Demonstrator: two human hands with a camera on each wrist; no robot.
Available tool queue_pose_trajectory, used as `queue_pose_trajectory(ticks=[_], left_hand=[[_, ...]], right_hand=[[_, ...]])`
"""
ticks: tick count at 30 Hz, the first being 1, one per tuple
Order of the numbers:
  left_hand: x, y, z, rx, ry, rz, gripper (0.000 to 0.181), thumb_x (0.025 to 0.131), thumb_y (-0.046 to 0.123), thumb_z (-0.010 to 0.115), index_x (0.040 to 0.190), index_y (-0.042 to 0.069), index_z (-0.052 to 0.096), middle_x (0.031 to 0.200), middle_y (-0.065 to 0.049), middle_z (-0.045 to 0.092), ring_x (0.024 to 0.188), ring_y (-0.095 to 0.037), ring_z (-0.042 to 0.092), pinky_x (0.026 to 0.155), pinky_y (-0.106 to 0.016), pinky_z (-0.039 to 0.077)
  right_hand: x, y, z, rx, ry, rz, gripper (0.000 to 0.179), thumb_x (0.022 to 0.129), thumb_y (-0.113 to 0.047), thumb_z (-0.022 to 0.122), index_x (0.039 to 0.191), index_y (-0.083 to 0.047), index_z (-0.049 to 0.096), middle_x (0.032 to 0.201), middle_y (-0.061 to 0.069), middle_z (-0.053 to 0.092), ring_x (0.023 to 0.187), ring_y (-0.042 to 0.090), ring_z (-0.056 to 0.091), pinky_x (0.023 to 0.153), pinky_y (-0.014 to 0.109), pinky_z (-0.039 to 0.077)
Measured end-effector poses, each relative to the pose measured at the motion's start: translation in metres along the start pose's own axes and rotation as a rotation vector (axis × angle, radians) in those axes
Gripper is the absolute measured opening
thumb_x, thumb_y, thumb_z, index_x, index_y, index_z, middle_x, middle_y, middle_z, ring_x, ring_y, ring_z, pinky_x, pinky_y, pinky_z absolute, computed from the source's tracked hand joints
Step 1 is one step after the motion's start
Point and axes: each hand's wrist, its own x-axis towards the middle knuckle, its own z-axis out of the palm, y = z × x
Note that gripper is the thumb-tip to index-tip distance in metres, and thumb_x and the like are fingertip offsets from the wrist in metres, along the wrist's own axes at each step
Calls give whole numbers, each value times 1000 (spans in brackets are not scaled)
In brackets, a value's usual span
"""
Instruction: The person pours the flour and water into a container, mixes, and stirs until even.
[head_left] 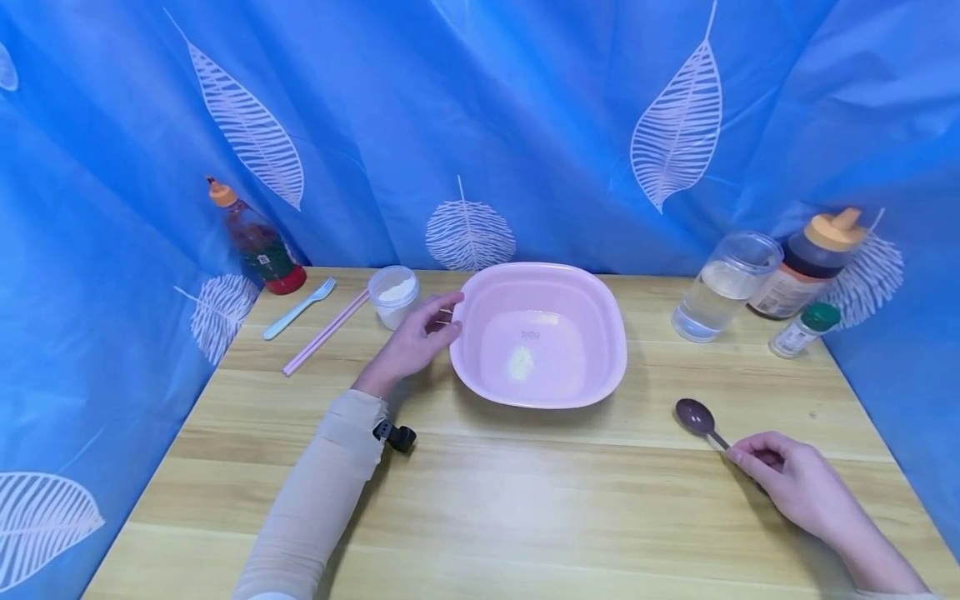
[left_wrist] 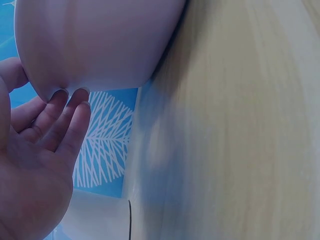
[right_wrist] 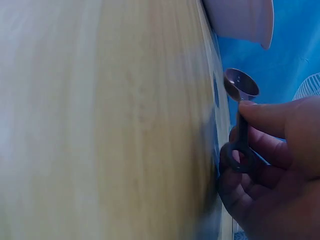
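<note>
A pink plastic basin stands at the middle back of the table, its inside facing up. At its left side my left hand holds the rim; in the left wrist view the fingertips meet the basin's outer wall, with the thumb at the rim. To the right and nearer, my right hand pinches the handle of a dark brown spoon. The right wrist view shows the spoon's round bowl beyond the thumb and a ring-shaped handle end against the fingers.
Left of the basin are a jar of white powder, pink chopsticks, a light blue fork and a red sauce bottle. On the right stand a cup of clear liquid, a dark sauce bottle and a green-capped shaker.
</note>
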Motion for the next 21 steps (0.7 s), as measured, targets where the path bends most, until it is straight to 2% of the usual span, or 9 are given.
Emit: queue_pose_trajectory(ticks=[5, 9, 12, 16, 21], left_hand=[[-1, 1, -1, 9, -3, -16, 59, 107, 17, 62, 162, 4, 46, 155, -22, 54, 136, -43, 61, 119, -57, 48], [-1, 2, -1, 6, -5, -26, 59, 107, 18, 63, 162, 6, 47, 156, -21, 54, 137, -43, 61, 120, -58, 47], [-1, 2, -1, 1, -6, -31, 58, 107, 18, 63, 162, 6, 47, 155, -21, 55, 137, -42, 60, 120, -58, 47], [-1, 0, -1, -2, -9, -29, 59, 107, 18, 62, 163, 6, 46, 155, -21, 54, 137, -42, 60, 119, -58, 48], [-1, -1, -1, -9, -5, -24, 59, 107, 18, 63, 162, 5, 46, 155, -22, 55, 136, -43, 61, 119, -58, 48]], right_hand=[[2, -6, 2, 99, 37, -17, 22, 110, -16, 62, 112, 3, 72, 89, 4, 76, 71, 1, 63, 59, 25, 54], [4, -12, 3, 222, 9, 1, 28, 114, -16, 55, 120, 9, 64, 90, 8, 76, 67, 10, 69, 56, 31, 61], [7, -16, 3, 278, 6, 20, 33, 115, -20, 52, 126, 10, 60, 89, 9, 75, 63, 17, 69, 54, 34, 61], [13, -24, 2, 355, 62, 10, 32, 115, -18, 53, 126, 11, 58, 85, 8, 74, 62, 20, 68, 53, 33, 60], [26, -38, -1, 416, 172, -70, 19, 113, -13, 56, 117, 4, 62, 79, 0, 71, 59, 16, 66, 51, 28, 57]])
